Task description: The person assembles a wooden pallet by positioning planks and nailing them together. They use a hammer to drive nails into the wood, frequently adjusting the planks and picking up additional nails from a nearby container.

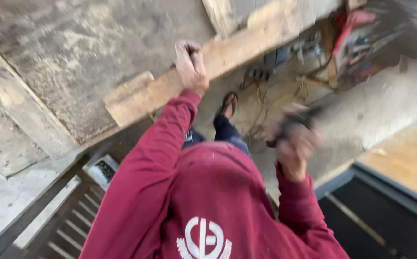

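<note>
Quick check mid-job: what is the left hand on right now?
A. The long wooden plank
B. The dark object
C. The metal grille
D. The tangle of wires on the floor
A. The left hand is clenched on the edge of the long wooden plank lying across the rough board, while the right hand holds a blurred dark object.

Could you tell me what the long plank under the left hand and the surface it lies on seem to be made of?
The long pale plank under the left hand looks like raw, unfinished wood: tan, matte, with rough sawn ends. The grey slab surface beneath it looks like dusty bare concrete or worn board, mottled and dull; the blur leaves that open. The dark object in the right hand is too smeared to judge.
</note>
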